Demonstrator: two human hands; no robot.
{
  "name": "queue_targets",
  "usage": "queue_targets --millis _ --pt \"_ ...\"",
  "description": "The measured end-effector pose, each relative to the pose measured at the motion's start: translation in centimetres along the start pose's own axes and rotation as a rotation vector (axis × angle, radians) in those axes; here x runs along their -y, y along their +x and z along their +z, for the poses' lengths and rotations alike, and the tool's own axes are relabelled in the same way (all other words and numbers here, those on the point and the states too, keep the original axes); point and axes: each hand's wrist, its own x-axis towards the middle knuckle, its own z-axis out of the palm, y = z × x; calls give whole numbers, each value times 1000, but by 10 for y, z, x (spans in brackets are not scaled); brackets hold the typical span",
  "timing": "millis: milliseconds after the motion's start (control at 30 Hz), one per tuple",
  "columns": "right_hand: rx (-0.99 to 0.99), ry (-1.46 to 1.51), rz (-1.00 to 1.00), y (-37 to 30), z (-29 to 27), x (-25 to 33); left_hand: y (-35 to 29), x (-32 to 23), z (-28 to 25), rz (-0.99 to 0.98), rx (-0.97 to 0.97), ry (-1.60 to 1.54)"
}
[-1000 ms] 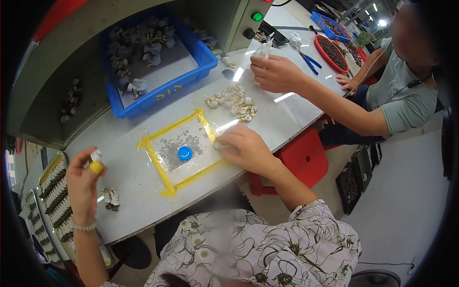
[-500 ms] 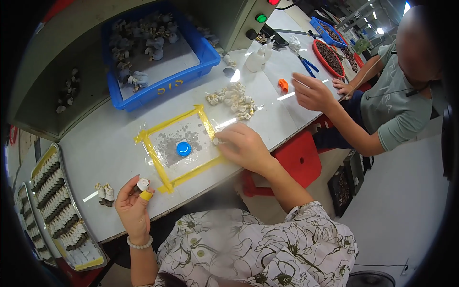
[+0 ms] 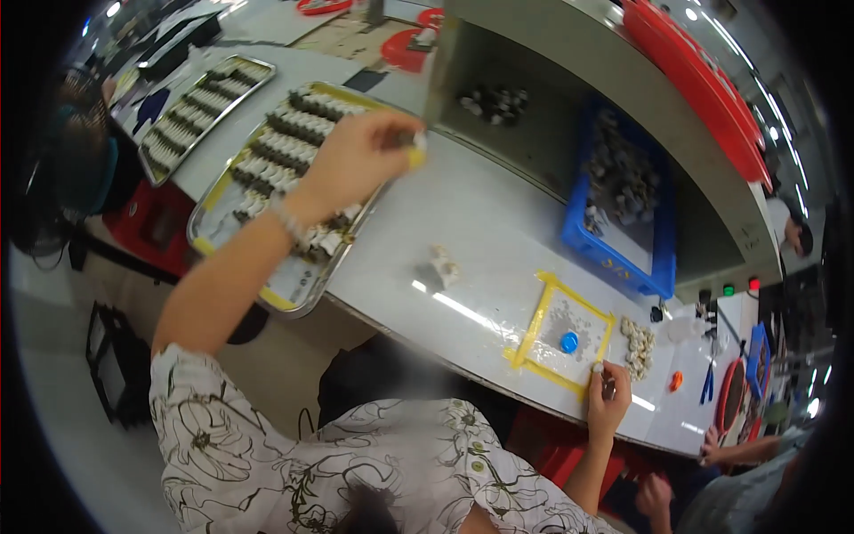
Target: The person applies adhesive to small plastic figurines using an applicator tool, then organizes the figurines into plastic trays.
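Observation:
My left hand is raised above the right edge of a metal tray filled with rows of small white-and-dark figure-like pieces. Its fingers pinch a small white-topped dark piece, blurred by motion; a yellow wrap covers a fingertip. My right hand is closed on a small piece with a white tip, at the near right corner of a yellow tape frame. Inside that frame sits a round blue cap on a grey-spotted surface. A heap of whitish pieces lies just right of the frame.
Two loose pieces lie mid-bench. A second tray stands farther left. A blue bin of pieces sits under the grey housing. Blue-handled pliers and an orange item lie right, near a co-worker's hand.
The view has swung left. My left hand has moved from the bench's front edge to over the filled tray, still holding its piece. My right hand stays near the tape frame.

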Motion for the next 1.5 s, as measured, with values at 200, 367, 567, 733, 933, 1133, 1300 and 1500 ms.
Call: queue_targets --millis 200,367,567,733,933,1133,1300,1500 --pt "12 -6 14 8 12 -2 112 47 -74 -281 190 167" --pt "-34 -66 -30 2 12 8 150 73 -55 -421 405 362" --pt "-16 -136 -27 4 10 10 102 72 -75 -207 297 224" --pt "-9 -139 -5 13 7 6 -9 9 -38 -232 259 -137" --pt "41 -92 3 26 4 17 -136 13 46 -521 314 -763" --pt "119 -48 -155 38 5 40 -137 4 141 -576 287 -1032" --pt "220 -49 -214 52 14 47 -124 2 181 -484 289 -1070" --pt "258 -86 -270 60 15 46 -125 11 189 -452 321 -1038"
